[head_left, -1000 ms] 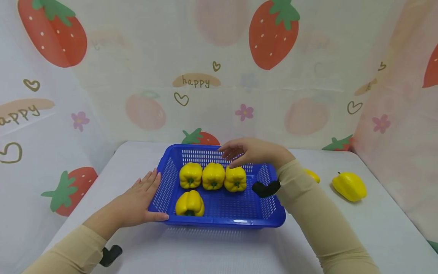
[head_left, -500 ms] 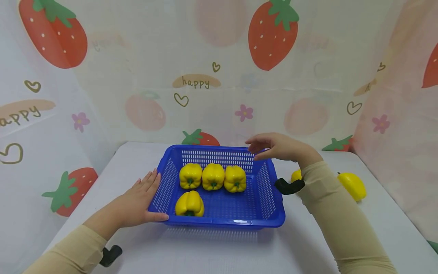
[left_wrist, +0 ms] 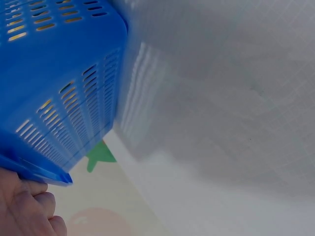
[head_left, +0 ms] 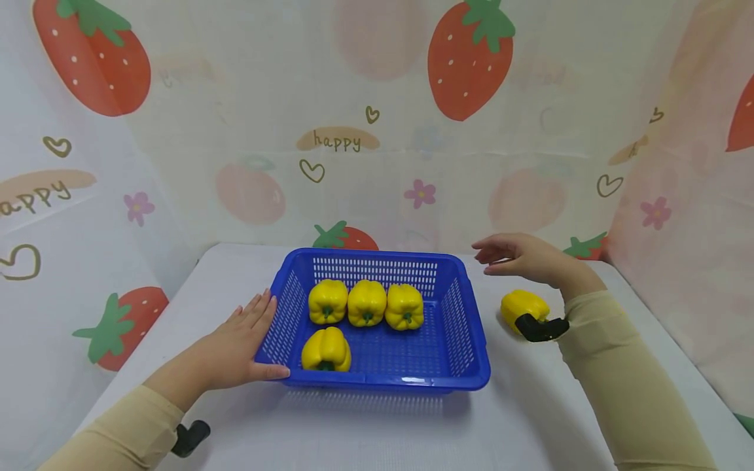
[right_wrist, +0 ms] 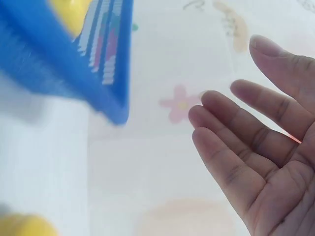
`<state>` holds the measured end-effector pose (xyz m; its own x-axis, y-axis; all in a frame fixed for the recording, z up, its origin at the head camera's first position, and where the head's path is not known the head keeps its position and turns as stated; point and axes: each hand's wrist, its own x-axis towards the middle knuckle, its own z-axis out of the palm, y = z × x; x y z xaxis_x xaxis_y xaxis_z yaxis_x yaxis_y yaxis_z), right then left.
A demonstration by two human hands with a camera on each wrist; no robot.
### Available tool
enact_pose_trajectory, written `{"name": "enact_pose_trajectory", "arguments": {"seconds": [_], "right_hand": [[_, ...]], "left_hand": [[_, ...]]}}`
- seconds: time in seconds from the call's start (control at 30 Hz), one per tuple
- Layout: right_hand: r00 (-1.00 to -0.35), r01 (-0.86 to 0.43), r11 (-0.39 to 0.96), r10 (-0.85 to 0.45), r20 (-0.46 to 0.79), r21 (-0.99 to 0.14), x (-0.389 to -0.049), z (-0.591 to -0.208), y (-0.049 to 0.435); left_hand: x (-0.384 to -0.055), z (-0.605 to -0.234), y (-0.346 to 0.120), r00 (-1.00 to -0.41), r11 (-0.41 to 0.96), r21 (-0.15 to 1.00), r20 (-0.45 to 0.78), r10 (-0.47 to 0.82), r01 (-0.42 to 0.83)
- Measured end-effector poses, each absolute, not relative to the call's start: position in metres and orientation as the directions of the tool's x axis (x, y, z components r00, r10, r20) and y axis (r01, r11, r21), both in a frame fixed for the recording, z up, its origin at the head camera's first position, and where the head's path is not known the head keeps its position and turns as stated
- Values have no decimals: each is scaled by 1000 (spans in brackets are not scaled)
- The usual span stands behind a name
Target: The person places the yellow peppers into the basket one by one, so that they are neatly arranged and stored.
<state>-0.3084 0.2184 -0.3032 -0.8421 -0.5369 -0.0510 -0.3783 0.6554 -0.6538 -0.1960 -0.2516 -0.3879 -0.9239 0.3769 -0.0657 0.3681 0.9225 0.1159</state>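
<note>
A blue slotted plastic basket (head_left: 389, 381) stands mid-table in the head view. Inside it, three yellow bell peppers (head_left: 367, 304) form a row along the back, and another yellow bell pepper (head_left: 326, 349) lies at the front left. My left hand (head_left: 238, 340) rests along the basket's left rim, fingers straight and thumb at the front corner. Over the table to the right of the basket hangs my right hand (head_left: 521, 258), holding nothing; the right wrist view shows its palm with fingers extended. Below it on the table lies a yellow bell pepper (head_left: 523, 309), partly covered by the black wrist mount.
The white table (head_left: 377, 438) is bordered by a strawberry-print cloth (head_left: 377, 98) at the back and on both sides. A black camera mount (head_left: 191, 439) sticks out from the left wrist. My right sleeve (head_left: 630, 379) covers part of the table's right side.
My right hand has moved right, from above the basket to above the table beside it. The right forearm now hides the far-right pepper. The left hand and basket have stayed in place.
</note>
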Motion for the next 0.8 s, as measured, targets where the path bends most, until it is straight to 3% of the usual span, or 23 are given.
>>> {"name": "enact_pose_trajectory", "arguments": {"seconds": [0.8], "right_hand": [[-913,-227,776,-380,-148,-588,-301,-340,296]], "left_hand": [[-195,-385,-250,-926,924,120,-71,372,362]]}}
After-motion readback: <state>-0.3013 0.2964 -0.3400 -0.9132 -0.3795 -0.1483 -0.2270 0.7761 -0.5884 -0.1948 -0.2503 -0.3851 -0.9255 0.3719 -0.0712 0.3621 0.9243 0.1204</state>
